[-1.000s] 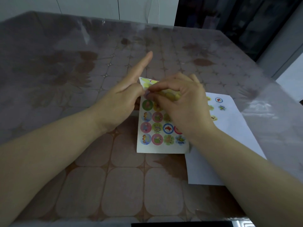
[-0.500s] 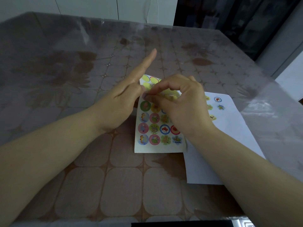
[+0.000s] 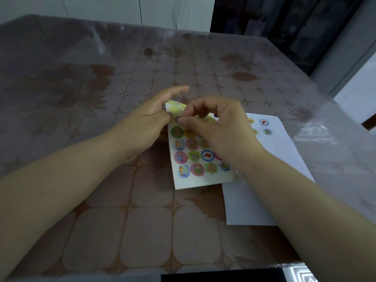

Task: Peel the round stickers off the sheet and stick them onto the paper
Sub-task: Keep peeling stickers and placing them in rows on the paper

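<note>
Bench: patterned brown cloth under a clear plastic cover, glare at 2 o'clock. White cabinet fronts beyond the far edge at 12, dark glass at 1.

Paper: white, flat on the bench at 4 o'clock of the work. Its near left corner is tucked under the sticker sheet, probably so each transfer is a short reach.

Sticker sheet: centre of view, near end resting on the bench, far end lifted and bent toward the person. Judged: the bend helps raise a sticker's rim.

Left hand: at the sheet's 10 o'clock corner, thumb closed on the edge and forefinger stretched ahead. The fingers beneath are hidden. It steadies the sheet against the pull.

Right hand: over the sheet's far half, thumb and forefinger pinched together at the 11 o'clock corner. Judged: clamped on one sticker, though the sticker itself is hidden.

Unpeeled stickers: rows at the near end, the 3 o'clock column covered by the right wrist.

Stuck stickers: a few at the paper's 12 o'clock end, more hidden behind the right hand.

Obstruction: the right hand blocks sight of the peel, and the overlap leaves less free paper.
</note>
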A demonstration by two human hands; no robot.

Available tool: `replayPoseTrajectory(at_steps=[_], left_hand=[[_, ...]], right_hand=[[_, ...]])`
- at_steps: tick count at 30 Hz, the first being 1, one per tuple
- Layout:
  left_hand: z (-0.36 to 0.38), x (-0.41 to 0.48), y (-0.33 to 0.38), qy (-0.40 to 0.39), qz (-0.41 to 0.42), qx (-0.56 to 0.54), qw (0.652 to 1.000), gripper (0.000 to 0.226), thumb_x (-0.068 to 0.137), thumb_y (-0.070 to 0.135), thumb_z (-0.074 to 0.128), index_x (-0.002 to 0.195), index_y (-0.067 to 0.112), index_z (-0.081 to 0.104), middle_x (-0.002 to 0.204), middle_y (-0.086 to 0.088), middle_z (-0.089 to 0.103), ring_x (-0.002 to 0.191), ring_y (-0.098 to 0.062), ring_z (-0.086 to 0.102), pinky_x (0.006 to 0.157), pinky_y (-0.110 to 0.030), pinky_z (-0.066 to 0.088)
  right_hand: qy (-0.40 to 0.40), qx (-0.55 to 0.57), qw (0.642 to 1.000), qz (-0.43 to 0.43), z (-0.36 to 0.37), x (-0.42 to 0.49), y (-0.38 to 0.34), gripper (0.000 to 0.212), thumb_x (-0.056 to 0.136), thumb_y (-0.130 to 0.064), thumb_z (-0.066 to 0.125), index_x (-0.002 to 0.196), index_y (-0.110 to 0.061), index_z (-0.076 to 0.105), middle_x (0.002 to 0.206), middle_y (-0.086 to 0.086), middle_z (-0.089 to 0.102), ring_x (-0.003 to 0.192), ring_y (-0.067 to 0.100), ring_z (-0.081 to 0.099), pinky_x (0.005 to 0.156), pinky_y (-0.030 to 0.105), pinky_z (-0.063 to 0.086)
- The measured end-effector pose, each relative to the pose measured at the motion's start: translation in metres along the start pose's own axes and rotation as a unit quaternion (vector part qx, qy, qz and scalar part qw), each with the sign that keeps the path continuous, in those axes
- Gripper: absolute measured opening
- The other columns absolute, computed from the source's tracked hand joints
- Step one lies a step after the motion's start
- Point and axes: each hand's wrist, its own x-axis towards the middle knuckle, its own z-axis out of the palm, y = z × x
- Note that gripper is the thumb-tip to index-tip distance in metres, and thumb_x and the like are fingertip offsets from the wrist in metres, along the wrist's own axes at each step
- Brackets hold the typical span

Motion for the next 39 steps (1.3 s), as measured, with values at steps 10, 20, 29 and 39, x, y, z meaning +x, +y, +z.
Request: replayPoseTrajectory(at_steps=[10,20,29,39], left_hand=[[0.002,0.001,-0.003,0.038,-0.022,0.006,0.999,0.048,0.098,0.003,0.035,0.124,0.043,0.041,0.071,0.004,0.073,0.067,-0.007,0.069,0.057,-0.015,0.05],[0.002,0.001,-0.001,0.07,-0.012,-0.008,0.997,0.048,0.099,0.005,0.034,0.128,0.042,0.041,0.068,0.008,0.071,0.067,-0.005,0.067,0.067,-0.025,0.047],[0.002,0.0,-0.002,0.064,-0.009,-0.016,0.998,0.047,0.099,0.004,0.034,0.131,0.037,0.04,0.073,0.005,0.072,0.074,-0.009,0.069,0.073,-0.03,0.047],[0.004,-0.001,0.0,0.022,-0.01,-0.042,0.999,0.047,0.1,0.006,0.033,0.134,0.039,0.035,0.077,0.006,0.073,0.073,-0.009,0.07,0.062,-0.019,0.053]], right_hand=[[-0.056,-0.131,0.962,0.234,-0.127,-0.008,0.015,0.019,0.062,-0.026,0.081,0.078,-0.02,0.072,0.061,-0.014,0.066,0.054,-0.007,0.054,0.055,0.003,0.041],[0.008,-0.043,0.96,0.276,-0.125,-0.033,0.05,0.003,0.073,-0.015,0.073,0.071,-0.018,0.074,0.06,-0.016,0.066,0.047,-0.009,0.053,0.047,0.001,0.035],[0.04,-0.094,0.948,0.302,-0.117,-0.034,0.049,0.003,0.071,-0.019,0.075,0.069,-0.018,0.074,0.085,0.001,0.072,0.067,0.012,0.058,0.054,0.016,0.041],[0.052,-0.189,0.93,0.311,-0.121,-0.025,0.058,0.048,0.059,-0.025,0.086,0.093,-0.018,0.052,0.081,-0.007,0.051,0.069,0.006,0.047,0.057,0.025,0.035]])
